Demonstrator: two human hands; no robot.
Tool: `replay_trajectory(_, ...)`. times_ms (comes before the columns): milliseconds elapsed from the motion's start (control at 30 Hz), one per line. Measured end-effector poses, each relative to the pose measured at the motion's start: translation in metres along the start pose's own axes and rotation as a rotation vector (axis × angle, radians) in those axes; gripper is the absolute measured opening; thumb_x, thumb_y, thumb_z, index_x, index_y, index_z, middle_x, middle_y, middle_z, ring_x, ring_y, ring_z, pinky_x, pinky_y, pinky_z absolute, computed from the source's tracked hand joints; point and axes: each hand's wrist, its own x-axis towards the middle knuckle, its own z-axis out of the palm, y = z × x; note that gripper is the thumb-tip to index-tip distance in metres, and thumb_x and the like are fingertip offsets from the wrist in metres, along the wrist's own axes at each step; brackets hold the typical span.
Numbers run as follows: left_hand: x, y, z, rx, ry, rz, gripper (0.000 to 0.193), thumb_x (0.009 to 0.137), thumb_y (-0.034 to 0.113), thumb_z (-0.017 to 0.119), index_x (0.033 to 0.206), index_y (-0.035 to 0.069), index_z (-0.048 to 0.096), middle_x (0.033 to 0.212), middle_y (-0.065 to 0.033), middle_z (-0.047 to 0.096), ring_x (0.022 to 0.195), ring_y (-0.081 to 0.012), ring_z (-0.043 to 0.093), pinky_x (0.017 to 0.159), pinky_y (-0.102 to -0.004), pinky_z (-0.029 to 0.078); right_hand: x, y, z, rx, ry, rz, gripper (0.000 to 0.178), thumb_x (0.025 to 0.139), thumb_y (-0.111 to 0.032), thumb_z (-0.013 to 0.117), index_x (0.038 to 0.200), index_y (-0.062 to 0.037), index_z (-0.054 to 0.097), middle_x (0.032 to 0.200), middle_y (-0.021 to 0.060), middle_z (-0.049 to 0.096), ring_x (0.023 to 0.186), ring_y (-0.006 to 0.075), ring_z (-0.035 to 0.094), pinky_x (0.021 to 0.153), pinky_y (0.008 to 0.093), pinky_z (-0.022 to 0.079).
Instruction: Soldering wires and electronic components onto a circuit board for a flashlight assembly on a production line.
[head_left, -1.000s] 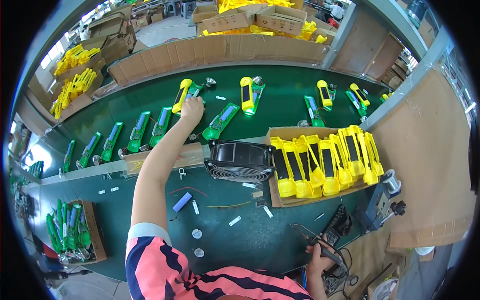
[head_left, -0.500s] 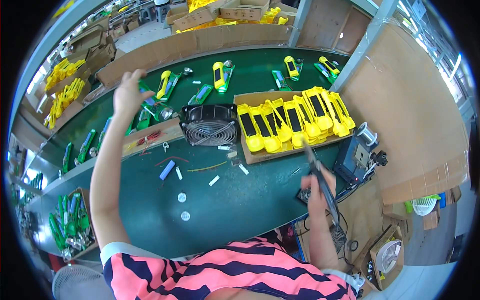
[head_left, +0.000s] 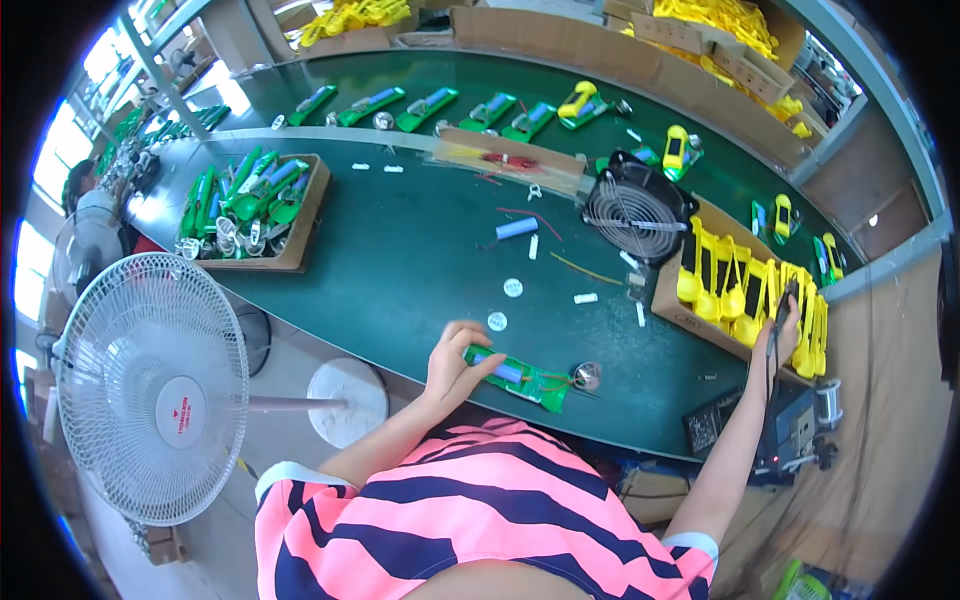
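Note:
My left hand (head_left: 455,372) grips the end of a green plastic housing (head_left: 545,390) at the table's near edge. A blue cylindrical battery (head_left: 500,368) lies in that housing, and thin wires run from it to a round silvery lamp reflector (head_left: 587,376) on the table. My right hand (head_left: 784,335) is closed round a dark-handled soldering iron (head_left: 789,292), its cable hanging along my forearm. That hand is over the right end of a cardboard box holding several yellow housings (head_left: 735,280) with dark panels; its fingertips are partly hidden.
A black fan (head_left: 635,212) stands beside the box. A soldering station (head_left: 790,430) with a solder spool (head_left: 829,404) is at the right. Loose battery (head_left: 517,228), wires and white pieces lie mid-table. A carton of green assemblies (head_left: 315,205) stands left, near a white pedestal fan (head_left: 150,385).
The view has swung left. My left hand has come back from the far row to the near edge with a green housing. My right hand, still holding the soldering iron, is now over the yellow housings.

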Motion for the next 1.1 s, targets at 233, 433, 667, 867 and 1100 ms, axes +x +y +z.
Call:
replay_trajectory(233, 0.003, 0.088, -0.037, 0.321, 0.241, 0.802, 0.025, 0.062, 0.007, 0.07, 0.082, 0.005, 0.056, 0.09, -0.01, 0.053, 0.082, -0.0268, 0.053, 0.071, -0.0361, 0.043, -0.052, -0.052, -0.062, 0.456, 0.039, -0.07, 0.045, 0.08, 0.007, 0.046, 0.12, 0.0022, 0.028, 0.119, 0.0187, 0.047, 0.112, 0.0232, 0.047, 0.095, 0.0294, 0.032)
replay_trajectory(433, 0.027, 0.065, 0.025, 0.291, -0.417, 0.594, 0.021, 0.067, 0.007, 0.062, 0.087, 0.004, 0.056, 0.089, -0.0082, 0.054, 0.075, -0.0263, 0.054, 0.068, -0.0361, 0.042, -0.18, -0.105, -0.075, 0.579, -0.166, 0.001, 0.036, 0.075, 0.001, 0.06, 0.108, 0.0, 0.045, 0.1, 0.013, 0.055, 0.09, 0.0203, 0.055, 0.08, 0.0312, 0.042)
replay_trajectory(667, 0.018, 0.046, 0.058, 0.292, -0.471, 0.686, 0.025, 0.063, 0.003, 0.057, 0.087, 0.007, 0.058, 0.092, -0.0076, 0.054, 0.072, -0.0225, 0.058, 0.063, -0.0323, 0.046, -0.223, -0.113, -0.03, 0.606, -0.235, -0.257, 0.039, 0.071, 0.009, 0.058, 0.105, -0.0032, 0.046, 0.096, 0.0164, 0.059, 0.09, 0.0313, 0.058, 0.079, 0.0339, 0.046)
replay_trajectory(867, 0.013, 0.053, 0.048, -0.312, -0.371, 0.386, 0.021, 0.067, -0.003, 0.061, 0.086, 0.006, 0.063, 0.097, -0.0088, 0.055, 0.088, -0.0196, 0.054, 0.069, -0.0274, 0.044, -0.21, -0.122, -0.02, 0.703, -0.296, -0.262, 0.037, 0.074, 0.007, 0.058, 0.106, -0.0043, 0.044, 0.091, 0.0138, 0.062, 0.084, 0.0266, 0.062, 0.07, 0.029, 0.049)
replay_trajectory(1100, 0.031, 0.045, 0.013, 0.266, -0.13, 0.392, 0.006, 0.064, 0.004, 0.065, 0.067, 0.008, 0.061, 0.064, -0.0005, 0.053, 0.07, -0.0189, 0.052, 0.071, -0.032, 0.038, -0.194, -0.126, -0.048, 0.856, -0.689, -0.336, 0.044, 0.07, 0.0, 0.065, 0.106, -0.008, 0.041, 0.088, 0.0089, 0.065, 0.078, 0.0244, 0.064, 0.062, 0.0278, 0.05)
